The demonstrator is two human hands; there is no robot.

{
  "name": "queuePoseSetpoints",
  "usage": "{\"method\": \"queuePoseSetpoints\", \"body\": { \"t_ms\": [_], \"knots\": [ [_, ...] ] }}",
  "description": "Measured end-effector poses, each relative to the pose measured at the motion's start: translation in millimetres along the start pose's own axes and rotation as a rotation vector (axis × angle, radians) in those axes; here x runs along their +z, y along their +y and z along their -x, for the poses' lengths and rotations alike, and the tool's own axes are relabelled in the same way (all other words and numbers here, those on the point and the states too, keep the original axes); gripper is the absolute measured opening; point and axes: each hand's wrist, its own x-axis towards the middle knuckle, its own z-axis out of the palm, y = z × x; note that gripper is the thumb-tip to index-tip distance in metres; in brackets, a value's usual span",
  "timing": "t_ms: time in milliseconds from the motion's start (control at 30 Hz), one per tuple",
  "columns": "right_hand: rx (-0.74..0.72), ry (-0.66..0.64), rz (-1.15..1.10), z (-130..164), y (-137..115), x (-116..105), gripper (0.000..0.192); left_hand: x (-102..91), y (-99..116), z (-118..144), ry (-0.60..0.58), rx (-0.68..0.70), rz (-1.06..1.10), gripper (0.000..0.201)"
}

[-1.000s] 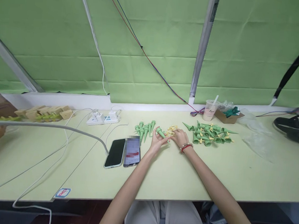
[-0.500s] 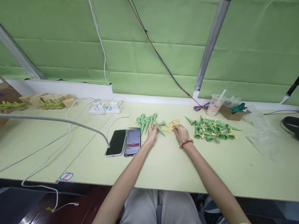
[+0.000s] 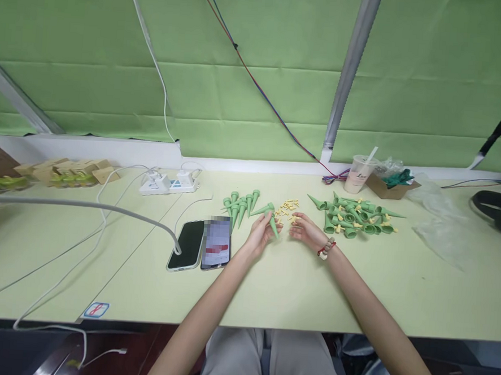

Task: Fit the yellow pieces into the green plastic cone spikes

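Note:
My left hand (image 3: 261, 233) holds a green cone-shaped plastic spike (image 3: 273, 221), tip pointing down toward me. My right hand (image 3: 305, 229), with a bead bracelet on the wrist, hovers just right of it, fingertips pinched on a small yellow piece (image 3: 294, 219). A scatter of small yellow pieces (image 3: 286, 206) lies just behind both hands. A row of green spikes (image 3: 241, 203) lies to the left of the hands, and a bigger pile of green spikes with yellow parts (image 3: 355, 216) lies to the right.
Two phones (image 3: 201, 251) lie left of my left arm, one plugged into a cable. A white power strip (image 3: 168, 183), a drink cup (image 3: 357, 174), a small cardboard box (image 3: 387, 186), clear plastic bags (image 3: 439, 224) and a black bag (image 3: 500, 207) stand along the back.
My left hand lifted the green spike off the row and drew it toward me. My right hand pulled back from the yellow pieces with one pinched. The view shifted slightly.

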Motion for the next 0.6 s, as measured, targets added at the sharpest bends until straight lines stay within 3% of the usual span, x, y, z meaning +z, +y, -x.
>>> {"method": "queuePoseSetpoints", "body": {
  "t_ms": [133,267,367,600],
  "knots": [
    [0.001,-0.026,-0.036,5,2,7,0.013,-1.8,2,-2,-0.008,-0.092,0.041,0.04],
    [0.035,0.059,-0.12,4,3,12,0.006,-0.7,4,-2,-0.005,-0.084,0.071,0.037],
    [0.069,0.101,-0.16,3,2,9,0.017,3.4,5,0,-0.007,-0.115,0.125,0.033],
    [-0.024,0.021,-0.048,6,1,9,0.017,10.0,7,4,-0.103,-0.215,0.319,0.028]
  ]
}}
